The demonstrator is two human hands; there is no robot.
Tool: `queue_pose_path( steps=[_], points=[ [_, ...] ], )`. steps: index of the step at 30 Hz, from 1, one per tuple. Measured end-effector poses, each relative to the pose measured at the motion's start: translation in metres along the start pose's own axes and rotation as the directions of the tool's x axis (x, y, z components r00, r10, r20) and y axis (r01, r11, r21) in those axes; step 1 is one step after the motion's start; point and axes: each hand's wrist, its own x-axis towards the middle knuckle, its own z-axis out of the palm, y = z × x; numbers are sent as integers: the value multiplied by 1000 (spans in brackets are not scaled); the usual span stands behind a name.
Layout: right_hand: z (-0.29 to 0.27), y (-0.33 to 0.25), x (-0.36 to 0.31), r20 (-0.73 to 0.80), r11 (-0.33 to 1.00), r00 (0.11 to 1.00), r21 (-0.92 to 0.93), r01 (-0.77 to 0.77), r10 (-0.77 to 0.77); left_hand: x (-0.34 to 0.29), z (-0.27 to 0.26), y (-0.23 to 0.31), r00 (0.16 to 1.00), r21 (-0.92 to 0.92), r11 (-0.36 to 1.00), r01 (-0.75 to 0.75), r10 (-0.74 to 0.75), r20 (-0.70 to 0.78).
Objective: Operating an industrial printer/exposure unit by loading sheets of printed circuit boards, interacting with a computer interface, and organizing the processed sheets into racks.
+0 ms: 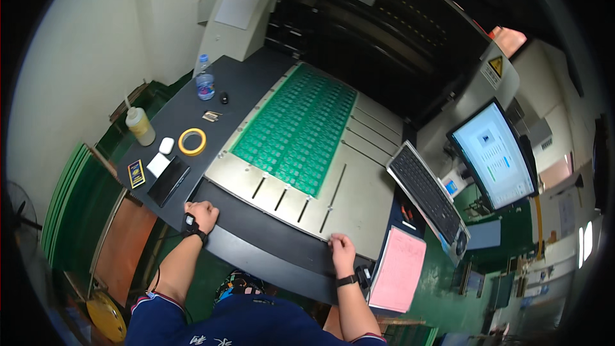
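Observation:
My left hand point(202, 216) rests curled in a loose fist on the dark table's front edge, near a black flat device like a phone or tablet point(169, 181). I see nothing in it. My right hand point(343, 252), fingers also curled in, lies at the front edge of the slotted metal plate point(359, 208). Nothing shows in that hand either. Each wrist wears a black strap with a small device. A green perforated panel point(295, 129), patterned like a circuit board sheet, lies flat on the plate, beyond and between my hands.
On the left stand a water bottle point(205, 79), a squeeze bottle point(139, 126) and a yellow tape roll point(192, 141). To the right are a pink sheet stack point(397, 269), a keyboard point(426, 189) and a lit monitor point(493, 154). A dark machine opening point(378, 38) lies behind the plate.

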Motion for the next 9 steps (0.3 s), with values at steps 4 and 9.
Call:
queue_pose_path(
  steps=[4,9],
  points=[
    [34,-34,54,118,956,981,229,-181,157,0,4,-2,999,-45,999,-24,22,-46],
    [57,-60,102,156,880,935,319,-353,319,-1,0,-5,1000,-40,999,-8,7,-15]
  ],
)
